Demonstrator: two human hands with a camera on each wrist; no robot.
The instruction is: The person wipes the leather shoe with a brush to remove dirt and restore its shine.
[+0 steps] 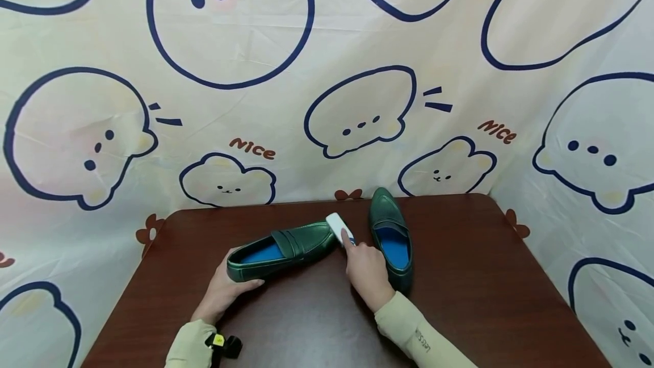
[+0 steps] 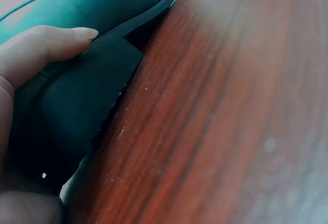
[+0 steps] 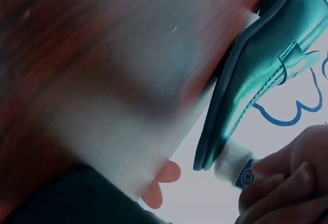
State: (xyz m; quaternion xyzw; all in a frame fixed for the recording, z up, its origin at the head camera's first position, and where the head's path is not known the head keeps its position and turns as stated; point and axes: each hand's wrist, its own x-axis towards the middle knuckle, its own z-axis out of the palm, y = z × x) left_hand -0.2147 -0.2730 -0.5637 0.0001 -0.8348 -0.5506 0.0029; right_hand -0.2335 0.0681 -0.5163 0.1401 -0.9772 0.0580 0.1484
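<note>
Patterned cloth (image 1: pixel 357 38) hangs behind the bench (image 1: pixel 490 277). Left of centre, the left grip (image 1: pixel 226 290) holds one green shoe (image 1: pixel 311 239) by its heel; the right grip (image 1: pixel 369 272) holds a white tool (image 1: pixel 339 228) at its toe, beside another shoe (image 1: pixel 384 209). Toe-rubbing seems in hand; next stroke calls for a steady heel.

Bright head view, soft glare on the tabletop (image 1: pixel 301 328); the 2 wrist views are dimmer, partly blurred.
</note>
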